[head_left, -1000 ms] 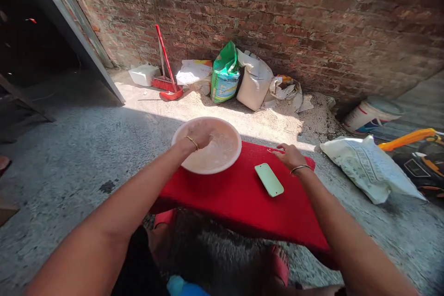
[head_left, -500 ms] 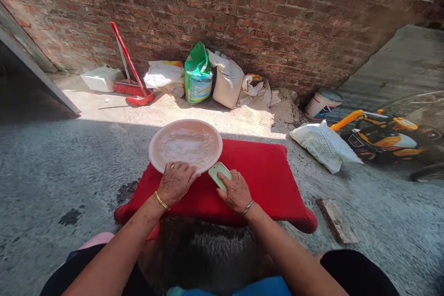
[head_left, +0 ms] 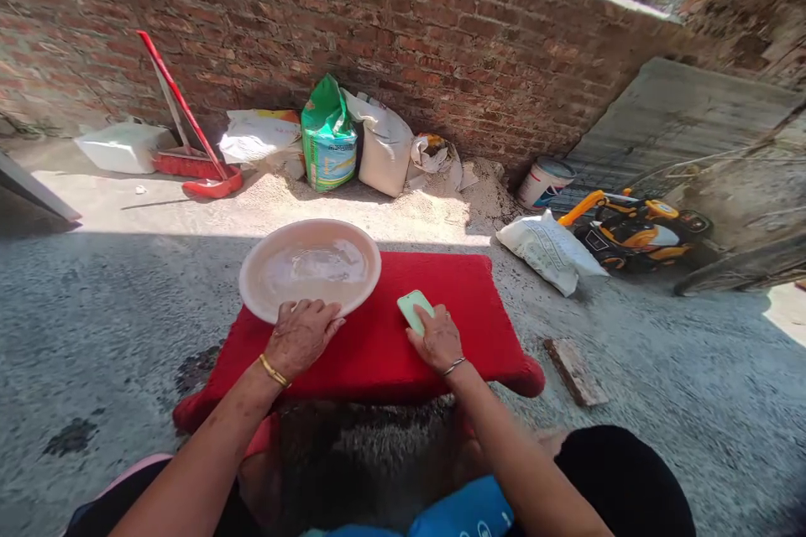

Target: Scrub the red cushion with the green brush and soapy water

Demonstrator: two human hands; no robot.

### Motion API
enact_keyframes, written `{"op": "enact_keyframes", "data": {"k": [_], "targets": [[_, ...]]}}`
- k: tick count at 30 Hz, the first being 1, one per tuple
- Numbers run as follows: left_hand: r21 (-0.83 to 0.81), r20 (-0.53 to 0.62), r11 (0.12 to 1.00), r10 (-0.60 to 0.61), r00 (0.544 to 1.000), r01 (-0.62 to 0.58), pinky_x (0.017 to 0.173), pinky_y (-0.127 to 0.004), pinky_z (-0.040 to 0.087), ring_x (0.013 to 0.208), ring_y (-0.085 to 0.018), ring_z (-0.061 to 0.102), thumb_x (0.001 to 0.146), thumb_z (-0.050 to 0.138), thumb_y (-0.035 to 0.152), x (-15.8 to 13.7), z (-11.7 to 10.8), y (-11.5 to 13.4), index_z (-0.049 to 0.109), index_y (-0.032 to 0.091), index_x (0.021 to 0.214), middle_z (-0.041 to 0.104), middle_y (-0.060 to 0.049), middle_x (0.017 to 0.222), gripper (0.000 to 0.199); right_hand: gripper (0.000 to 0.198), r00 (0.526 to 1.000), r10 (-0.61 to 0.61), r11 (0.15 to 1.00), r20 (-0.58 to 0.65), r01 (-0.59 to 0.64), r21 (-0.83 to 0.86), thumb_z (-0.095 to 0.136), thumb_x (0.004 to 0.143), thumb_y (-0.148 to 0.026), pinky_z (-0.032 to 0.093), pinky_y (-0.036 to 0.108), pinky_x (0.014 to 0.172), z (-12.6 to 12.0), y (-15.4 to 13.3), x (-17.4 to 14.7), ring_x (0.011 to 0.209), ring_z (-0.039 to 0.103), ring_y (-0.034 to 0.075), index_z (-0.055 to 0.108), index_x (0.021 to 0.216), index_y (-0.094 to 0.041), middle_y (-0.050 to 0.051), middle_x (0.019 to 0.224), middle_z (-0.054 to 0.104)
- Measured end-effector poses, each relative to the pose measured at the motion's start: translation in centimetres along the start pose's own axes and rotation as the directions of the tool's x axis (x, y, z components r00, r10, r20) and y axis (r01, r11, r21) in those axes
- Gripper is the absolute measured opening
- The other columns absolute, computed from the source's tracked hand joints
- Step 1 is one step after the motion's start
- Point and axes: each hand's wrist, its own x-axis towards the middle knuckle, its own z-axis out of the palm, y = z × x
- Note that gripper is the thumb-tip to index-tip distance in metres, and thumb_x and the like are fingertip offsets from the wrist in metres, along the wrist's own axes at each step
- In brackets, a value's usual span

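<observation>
A round, pale pink plastic basin (head_left: 258,256) with water in it stands on the left half of a low table under a red cloth (head_left: 466,294). My left hand (head_left: 300,336) has its fingers hooked over the basin's near rim, with the wrist low over the cloth. In my right hand (head_left: 437,341) is a pale green, flat rectangular piece with rounded corners (head_left: 413,308); it looks like a small case, but I cannot tell its exact kind. My fingers lie on its near right side. It is over the cloth, apart from the basin and to its right.
Along the brick wall (head_left: 378,25) stand a red broom and dustpan (head_left: 214,180), a white box (head_left: 122,147), a green bag (head_left: 329,143) and pale sacks (head_left: 385,151). Rightward lie a white sack (head_left: 547,247), a toy vehicle (head_left: 635,231), a bucket (head_left: 545,183) and a brick (head_left: 574,371).
My right hand has moved the pale green piece rightward, away from the basin's rim. My left hand stays on the rim. The whole view has shifted, so the surroundings appear further left.
</observation>
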Motion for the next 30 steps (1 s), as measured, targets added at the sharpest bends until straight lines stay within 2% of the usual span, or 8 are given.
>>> {"op": "enact_keyframes", "data": {"k": [4,7,11,19,21,24,27,30], "targets": [[0.007,0.000,1.000,-0.017,1.000,0.017,0.085,-0.044,0.039,0.098,-0.029,0.062,0.093,0.046,0.039,-0.2,0.4,-0.3,0.064,0.023,0.117,0.071,-0.009,0.099,0.034,0.055,0.998,-0.063,0.997,0.007,0.063,0.039,0.055,0.088,-0.053,0.042,0.036,0.092,1.3,-3.0,1.3,0.106,0.054,0.025,0.052,0.139,-0.032,0.012,0.118,0.053],[-0.012,0.007,1.000,-0.023,1.000,0.023,0.086,-0.046,0.039,0.097,-0.030,0.063,0.094,0.044,0.038,-0.5,0.4,-0.3,0.063,0.023,0.119,0.071,-0.010,0.098,0.035,0.051,0.988,0.147,0.989,0.048,-0.148,0.013,0.049,0.092,-0.050,0.042,0.034,0.092,-0.5,4.6,1.1,0.106,0.057,0.023,0.051,0.139,-0.032,0.011,0.116,0.055],[0.004,0.046,1.000,-0.026,0.999,0.026,0.082,-0.045,0.040,0.093,-0.030,0.064,0.095,0.042,0.039,-0.6,0.0,-0.2,0.064,0.023,0.118,0.071,-0.010,0.097,0.035,0.054,0.834,0.551,0.832,0.000,-0.549,-0.075,0.041,0.096,-0.049,0.042,0.037,0.090,-3.5,12.6,0.3,0.106,0.059,0.027,0.050,0.142,-0.021,0.017,0.118,0.054],[0.061,0.097,0.998,-0.013,0.995,0.007,0.080,-0.044,0.041,0.093,-0.030,0.065,0.094,0.043,0.040,0.2,-0.6,0.3,0.063,0.024,0.117,0.071,-0.009,0.100,0.035,0.053,1.000,-0.015,0.998,-0.012,0.015,0.056,0.056,0.087,-0.054,0.041,0.033,0.091,0.1,-1.5,4.7,0.105,0.056,0.023,0.054,0.136,-0.034,0.009,0.116,0.055],[0.065,0.108,0.998,-0.022,0.994,0.015,0.079,-0.042,0.041,0.092,-0.029,0.065,0.094,0.042,0.041,0.3,-0.6,0.4,0.062,0.023,0.119,0.071,-0.010,0.100,0.036,0.053,0.999,-0.030,0.998,0.019,0.029,0.051,0.053,0.088,-0.054,0.041,0.032,0.091,0.4,-0.6,5.2,0.104,0.057,0.022,0.052,0.137,-0.035,0.008,0.116,0.055],[0.060,0.127,0.998,-0.028,0.992,0.021,0.078,-0.041,0.041,0.093,-0.029,0.065,0.095,0.041,0.040,0.2,-0.4,0.4,0.061,0.022,0.121,0.070,-0.010,0.102,0.037,0.052,0.976,0.216,0.976,0.031,-0.214,-0.048,0.047,0.092,-0.052,0.042,0.034,0.090,-0.8,6.1,4.3,0.104,0.058,0.023,0.051,0.140,-0.033,0.010,0.116,0.057],[0.049,0.134,0.999,-0.025,0.991,0.018,0.079,-0.041,0.041,0.095,-0.029,0.064,0.096,0.041,0.038,0.2,-0.1,0.2,0.061,0.021,0.121,0.069,-0.010,0.105,0.037,0.053,0.850,0.526,0.840,-0.035,-0.526,-0.136,0.042,0.094,-0.051,0.044,0.039,0.087,-2.8,11.8,3.6,0.103,0.060,0.027,0.053,0.138,-0.026,0.015,0.116,0.057],[0.041,0.138,0.999,-0.025,0.990,0.019,0.080,-0.041,0.041,0.094,-0.029,0.065,0.096,0.039,0.035,0.4,0.0,0.3,0.063,0.020,0.115,0.069,-0.011,0.102,0.034,0.054,0.888,0.454,0.882,-0.073,-0.460,-0.104,0.043,0.093,-0.054,0.044,0.039,0.087,-3.4,9.7,4.3,0.103,0.059,0.027,0.054,0.137,-0.025,0.015,0.115,0.057]]}}
